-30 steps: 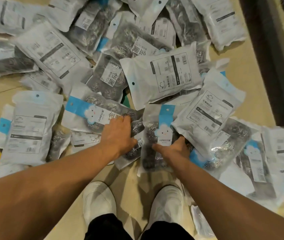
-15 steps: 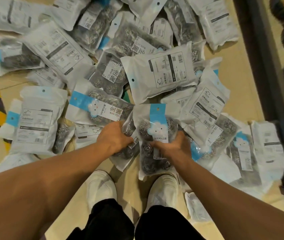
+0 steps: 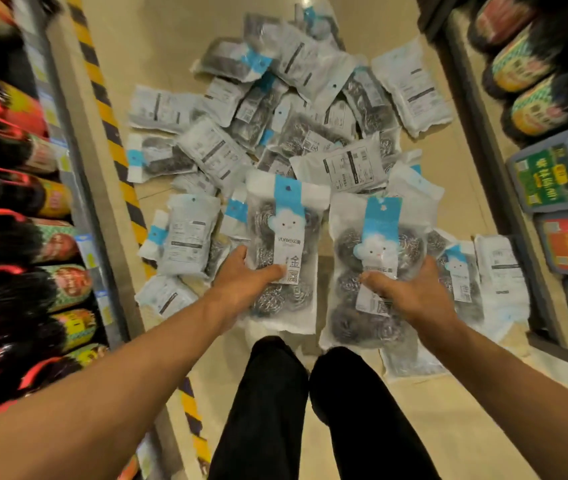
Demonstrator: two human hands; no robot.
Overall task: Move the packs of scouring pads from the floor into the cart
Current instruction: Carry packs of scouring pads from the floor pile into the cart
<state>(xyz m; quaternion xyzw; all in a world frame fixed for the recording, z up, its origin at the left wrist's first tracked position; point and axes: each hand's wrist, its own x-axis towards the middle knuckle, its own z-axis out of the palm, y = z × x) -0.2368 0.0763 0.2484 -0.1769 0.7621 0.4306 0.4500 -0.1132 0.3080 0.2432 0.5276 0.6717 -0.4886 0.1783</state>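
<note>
Gripping one clear plastic pack of steel scouring pads with a blue header card [image 3: 284, 251], the left hand [image 3: 241, 282] holds it up; the right hand [image 3: 410, 292] grips a second such pack [image 3: 377, 268] just beside it. Beyond both hands, the pile of similar packs [image 3: 310, 133] lies on the beige tiled floor [image 3: 171, 46].

Beige tiled floor [image 3: 178, 57]: heap of scouring-pad packs [image 3: 310, 133], overlapping; yellow-black striped tape [image 3: 116, 147] alongside.

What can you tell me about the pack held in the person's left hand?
The pack in the left hand is a clear plastic pouch, seemingly frosted white at its ends, showing coiled grey metal scourers inside. A blue-and-white label with a cloud face runs down its front. It is lifted above the pile of packs on the floor, label facing the camera. The left hand grips its lower part, thumb on the front.
</note>
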